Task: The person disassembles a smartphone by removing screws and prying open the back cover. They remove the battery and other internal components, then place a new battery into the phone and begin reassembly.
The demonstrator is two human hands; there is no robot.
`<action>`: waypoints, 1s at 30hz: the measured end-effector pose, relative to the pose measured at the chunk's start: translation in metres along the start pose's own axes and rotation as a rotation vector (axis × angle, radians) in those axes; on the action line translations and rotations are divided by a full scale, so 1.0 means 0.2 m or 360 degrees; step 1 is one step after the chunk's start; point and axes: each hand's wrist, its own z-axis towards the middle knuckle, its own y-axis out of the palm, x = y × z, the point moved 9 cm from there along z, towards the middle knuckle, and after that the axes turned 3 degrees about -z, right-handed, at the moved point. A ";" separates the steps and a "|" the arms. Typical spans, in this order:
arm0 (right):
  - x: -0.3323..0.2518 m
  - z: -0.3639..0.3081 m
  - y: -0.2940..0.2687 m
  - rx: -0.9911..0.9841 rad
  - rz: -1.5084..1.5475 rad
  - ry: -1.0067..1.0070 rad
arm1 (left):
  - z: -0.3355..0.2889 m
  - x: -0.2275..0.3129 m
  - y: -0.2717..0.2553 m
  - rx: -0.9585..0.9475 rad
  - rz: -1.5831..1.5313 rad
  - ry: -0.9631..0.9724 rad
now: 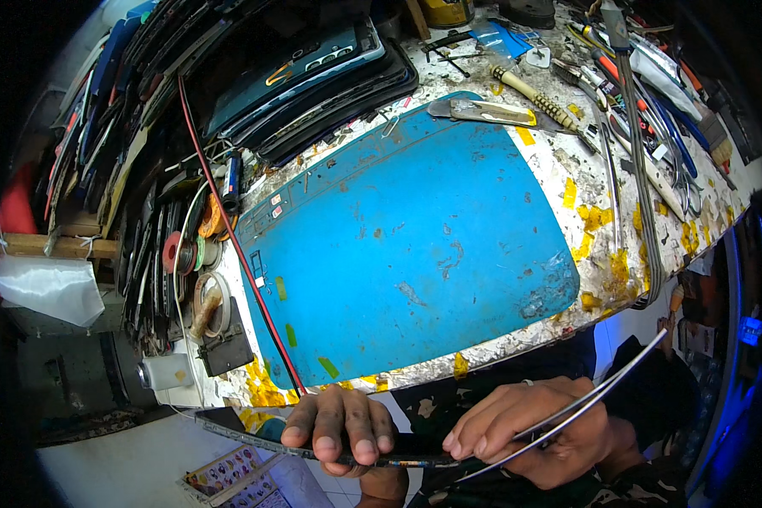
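Near the front edge of the table, I hold a thin, flat black phone-like device (262,443), seen almost edge-on. My left hand (340,429) grips it, fingers laid over its upper face and thumb side beneath. At its right end, the fingertips of my right hand (538,432) pinch close together at the device's edge. A pair of long metal tweezers (605,388) is tucked in that same hand, its joined end pointing up and to the right. The device's faces are mostly hidden by the angle and my fingers.
A worn blue work mat (398,245) covers the table. A knife-like blade (483,112) lies on its far edge. Stacked phones (313,93) stand at the back left, tools (652,127) at the right. A red and black cable (229,216) crosses the left side.
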 end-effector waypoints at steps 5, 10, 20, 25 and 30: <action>-0.03 -0.01 0.00 0.0079 -0.0175 -0.0152 | 0.00 0.02 0.01 -0.0103 0.0040 -0.0061; -0.07 -0.04 0.04 -0.0108 -0.0366 -0.0357 | -0.01 0.04 0.01 -0.0133 0.0087 -0.0005; 0.06 0.00 -0.02 0.0045 0.0059 0.0183 | -0.02 0.02 0.00 -0.0090 0.0080 0.0006; 0.06 0.00 -0.02 0.0066 0.0090 0.0160 | -0.01 0.01 -0.01 -0.0090 0.0024 -0.0013; 0.11 -0.02 -0.03 0.0143 0.0328 0.0326 | -0.02 0.01 -0.01 0.0153 0.0047 0.0079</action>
